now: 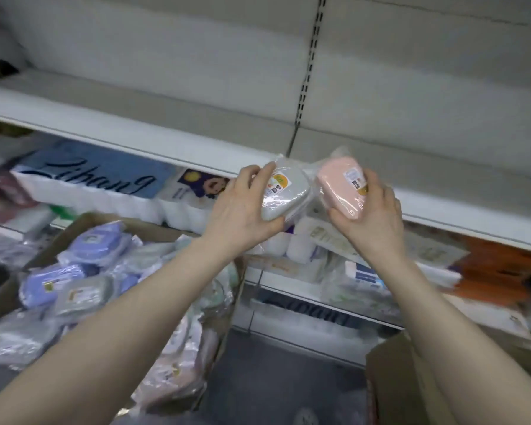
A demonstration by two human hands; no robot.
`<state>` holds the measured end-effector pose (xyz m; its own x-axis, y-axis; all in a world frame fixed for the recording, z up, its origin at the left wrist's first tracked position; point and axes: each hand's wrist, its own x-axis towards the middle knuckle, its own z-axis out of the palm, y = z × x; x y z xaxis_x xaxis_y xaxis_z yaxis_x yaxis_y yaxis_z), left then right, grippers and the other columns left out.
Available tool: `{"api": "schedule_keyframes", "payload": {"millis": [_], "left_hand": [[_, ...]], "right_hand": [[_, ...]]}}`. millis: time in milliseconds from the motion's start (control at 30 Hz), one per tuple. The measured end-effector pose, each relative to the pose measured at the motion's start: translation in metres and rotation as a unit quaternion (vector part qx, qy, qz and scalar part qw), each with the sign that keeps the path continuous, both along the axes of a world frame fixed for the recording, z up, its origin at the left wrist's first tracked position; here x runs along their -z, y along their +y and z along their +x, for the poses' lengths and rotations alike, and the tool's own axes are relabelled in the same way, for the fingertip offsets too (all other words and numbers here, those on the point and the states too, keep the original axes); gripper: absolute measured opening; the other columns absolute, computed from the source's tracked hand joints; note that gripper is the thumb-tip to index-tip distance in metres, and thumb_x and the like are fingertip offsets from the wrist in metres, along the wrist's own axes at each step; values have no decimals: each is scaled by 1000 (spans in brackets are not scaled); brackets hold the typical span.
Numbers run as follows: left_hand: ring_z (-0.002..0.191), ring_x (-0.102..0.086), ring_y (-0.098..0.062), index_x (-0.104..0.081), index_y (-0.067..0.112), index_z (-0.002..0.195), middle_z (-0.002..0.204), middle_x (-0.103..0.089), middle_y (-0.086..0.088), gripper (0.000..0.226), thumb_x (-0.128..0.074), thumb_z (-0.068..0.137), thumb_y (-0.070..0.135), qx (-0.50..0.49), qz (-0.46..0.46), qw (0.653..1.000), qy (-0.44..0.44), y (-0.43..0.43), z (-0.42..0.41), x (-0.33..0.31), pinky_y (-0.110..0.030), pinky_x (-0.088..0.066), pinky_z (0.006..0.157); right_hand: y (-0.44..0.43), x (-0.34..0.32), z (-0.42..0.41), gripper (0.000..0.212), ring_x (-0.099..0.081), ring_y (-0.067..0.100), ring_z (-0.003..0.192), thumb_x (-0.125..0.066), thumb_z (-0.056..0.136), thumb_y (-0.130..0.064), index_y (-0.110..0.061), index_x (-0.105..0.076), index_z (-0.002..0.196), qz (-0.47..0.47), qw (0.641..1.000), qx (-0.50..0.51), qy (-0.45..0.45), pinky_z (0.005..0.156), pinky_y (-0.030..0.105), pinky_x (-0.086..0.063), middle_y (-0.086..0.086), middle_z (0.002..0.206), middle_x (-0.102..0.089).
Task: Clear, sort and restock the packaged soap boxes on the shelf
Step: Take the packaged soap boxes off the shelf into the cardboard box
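My left hand (242,207) grips a grey soap box (284,197) wrapped in clear plastic with a label on top. A pink wrapped soap box (339,187) sits in my right hand (371,216). Both boxes are held side by side, just in front of the edge of the bare white shelf (166,118). A cardboard box (83,220) at the lower left holds several wrapped soap boxes in purple (97,240), grey (83,294) and pale pink.
Toilet paper packs (95,185) fill the shelf below the white one. More packaged goods and an orange pack (500,271) lie lower right. Another cardboard box (393,378) stands at the bottom right. Dark floor shows between the two boxes.
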<state>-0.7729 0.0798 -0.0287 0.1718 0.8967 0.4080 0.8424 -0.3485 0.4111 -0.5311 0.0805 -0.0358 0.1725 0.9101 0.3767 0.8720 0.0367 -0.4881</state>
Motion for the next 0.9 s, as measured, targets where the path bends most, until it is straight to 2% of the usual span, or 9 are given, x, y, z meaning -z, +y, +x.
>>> {"api": "schedule_keyframes", "payload": {"millis": [133,267,400,500,633,733,800,900], "left_hand": [[125,-43,-27,-28,22,150,142,-38,-6,92,-67,70,48,-62,-19,998,-16,-54,-125,40,-39,-43,97],[127,-41,-23,-27,23,150,144,-36,-4,90,-72,75,44,-161,-121,978,-59,-112,-233,91,-38,-42,95],[128,-43,-29,-29,20,149,142,-38,-10,90,-73,74,44,-235,-180,951,-89,-145,-311,120,-42,-41,99],[126,-44,-34,-30,16,148,140,-39,-15,88,-75,76,39,-286,-203,932,-95,-148,-347,133,-44,-40,100],[126,-43,-37,-28,13,148,141,-39,-18,90,-75,77,40,-329,-232,910,-103,-148,-376,153,-47,-38,104],[123,-44,-40,-31,15,147,138,-45,-17,90,-73,74,47,-353,-235,901,-95,-146,-392,170,-52,-41,101],[124,-44,-41,-32,14,146,139,-45,-17,89,-75,74,45,-360,-235,900,-77,-141,-405,179,-54,-41,101],[123,-44,-43,-33,12,145,140,-44,-17,86,-74,76,42,-355,-239,903,-45,-130,-420,188,-53,-39,101]], "right_hand": [[-39,40,-104,91,-43,27,123,-74,73,-48,-26,-28,148,-25,996,-80,35,99,38,-39,7,139,-46],[-65,93,-197,90,-46,28,119,-67,70,-58,-30,-28,146,-128,982,-138,31,96,40,-42,5,137,-48],[-76,127,-271,90,-49,31,119,-65,68,-63,-30,-29,144,-210,963,-165,44,94,42,-45,8,134,-50],[-71,138,-316,92,-44,34,127,-66,75,-62,-29,-23,149,-233,950,-206,7,103,46,-41,10,141,-43],[-59,154,-363,92,-39,32,130,-65,76,-63,-34,-17,149,-245,932,-260,-62,102,49,-37,6,144,-36],[-51,172,-383,90,-35,32,133,-63,75,-67,-33,-25,149,-246,924,-261,-128,105,53,-31,6,146,-36],[-45,181,-392,85,-32,32,135,-61,79,-64,-28,-30,149,-236,920,-266,-162,109,53,-28,7,149,-34],[-45,187,-401,80,-35,33,133,-59,82,-60,-22,-33,147,-213,926,-254,-181,107,52,-31,10,148,-38]]}}
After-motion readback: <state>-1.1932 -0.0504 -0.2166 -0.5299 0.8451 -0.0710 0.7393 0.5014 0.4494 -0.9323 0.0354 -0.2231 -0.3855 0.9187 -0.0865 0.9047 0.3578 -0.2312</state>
